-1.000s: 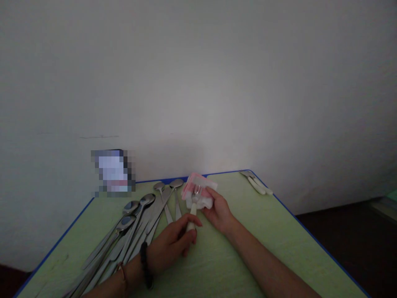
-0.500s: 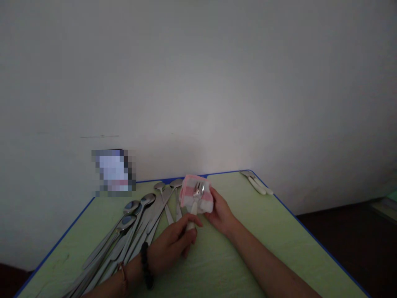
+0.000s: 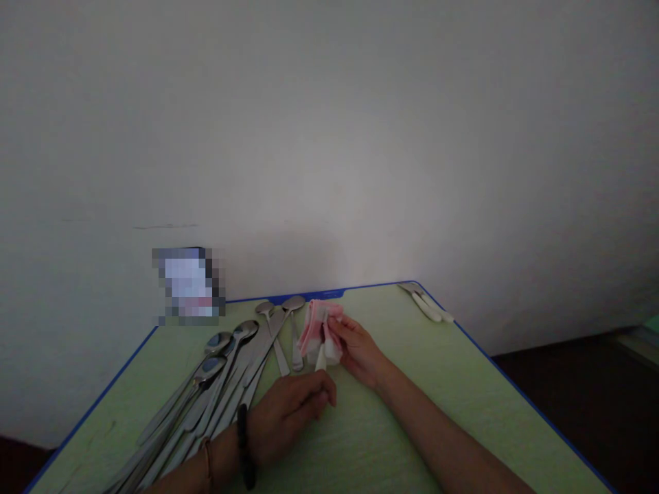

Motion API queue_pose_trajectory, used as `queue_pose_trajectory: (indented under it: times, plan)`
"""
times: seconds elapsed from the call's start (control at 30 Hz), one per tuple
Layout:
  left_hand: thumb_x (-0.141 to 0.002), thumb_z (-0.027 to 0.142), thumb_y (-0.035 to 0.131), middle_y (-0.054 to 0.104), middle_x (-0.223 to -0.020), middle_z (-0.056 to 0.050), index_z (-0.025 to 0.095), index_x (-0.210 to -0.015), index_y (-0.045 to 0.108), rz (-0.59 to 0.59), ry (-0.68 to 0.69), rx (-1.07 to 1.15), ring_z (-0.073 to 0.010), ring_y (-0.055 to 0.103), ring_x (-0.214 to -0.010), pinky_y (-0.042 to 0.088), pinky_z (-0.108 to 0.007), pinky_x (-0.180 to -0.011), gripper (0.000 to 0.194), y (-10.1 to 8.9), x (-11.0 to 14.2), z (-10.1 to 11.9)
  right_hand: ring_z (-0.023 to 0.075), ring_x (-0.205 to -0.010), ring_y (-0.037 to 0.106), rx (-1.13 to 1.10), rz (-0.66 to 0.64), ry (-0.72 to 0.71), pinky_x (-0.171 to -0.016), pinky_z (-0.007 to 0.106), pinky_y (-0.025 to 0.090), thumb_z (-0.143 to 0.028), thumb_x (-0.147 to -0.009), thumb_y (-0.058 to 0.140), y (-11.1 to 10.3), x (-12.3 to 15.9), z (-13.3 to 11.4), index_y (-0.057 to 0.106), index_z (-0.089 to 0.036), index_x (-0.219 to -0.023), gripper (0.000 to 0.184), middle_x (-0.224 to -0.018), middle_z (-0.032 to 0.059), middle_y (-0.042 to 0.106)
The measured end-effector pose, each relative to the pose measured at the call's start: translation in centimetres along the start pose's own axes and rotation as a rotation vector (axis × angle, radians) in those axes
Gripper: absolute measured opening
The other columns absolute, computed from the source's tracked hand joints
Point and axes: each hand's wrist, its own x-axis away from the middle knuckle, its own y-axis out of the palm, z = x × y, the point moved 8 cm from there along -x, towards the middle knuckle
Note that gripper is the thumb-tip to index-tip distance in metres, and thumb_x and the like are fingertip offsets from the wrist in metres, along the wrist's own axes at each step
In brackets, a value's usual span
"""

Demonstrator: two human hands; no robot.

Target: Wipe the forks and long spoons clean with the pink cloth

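Observation:
My left hand (image 3: 296, 408) is closed around the pale handle of a fork (image 3: 321, 358), low over the middle of the table. A pink and white cloth (image 3: 314, 328) is folded around the fork's head, so its tines are mostly hidden. With thumb and fingers, my right hand (image 3: 360, 348) pinches that cloth from the right side. Just left of my hands lies a spread of metal spoons (image 3: 244, 333) and other long-handled cutlery, several pieces overlapping.
The green table (image 3: 412, 398) has a blue edge and stands against a grey wall (image 3: 329, 137). Cutlery with white handles (image 3: 430, 309) lies at the far right corner. A blurred-out phone-like device (image 3: 188, 281) leans on the wall at the far left.
The cloth, lying open behind the fork's tines before, is now folded over them by my right hand. My left hand has dropped slightly toward me with the handle.

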Motion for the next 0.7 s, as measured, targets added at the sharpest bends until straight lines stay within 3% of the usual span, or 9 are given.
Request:
queue_pose_trajectory:
  times: [0.27,0.7]
  plan:
    - [-0.088,0.025,0.038,0.041,-0.056,0.006,0.019,-0.084,0.057,-0.021,-0.021,-0.062,-0.0112,0.043,-0.055,0.031,-0.020,-0.055,0.020,0.10,-0.24,-0.01,0.0084,-0.060,0.054,0.050,-0.037,0.020,-0.058,0.019,0.039,-0.028,-0.061,0.074,0.47,0.16,-0.01,0.067,-0.016,-0.079,0.023,-0.069,-0.0012,0.065]
    - [-0.088,0.025,0.038,0.046,-0.060,0.005,0.018,-0.086,0.057,-0.007,-0.043,0.026,-0.0111,0.045,-0.057,0.033,-0.020,-0.057,0.020,0.06,-0.27,-0.45,0.0089,-0.061,0.055,0.029,-0.019,0.025,-0.061,0.020,0.042,-0.031,-0.064,0.073,0.34,0.15,0.05,0.066,-0.016,-0.081,0.023,-0.072,-0.0011,0.066]
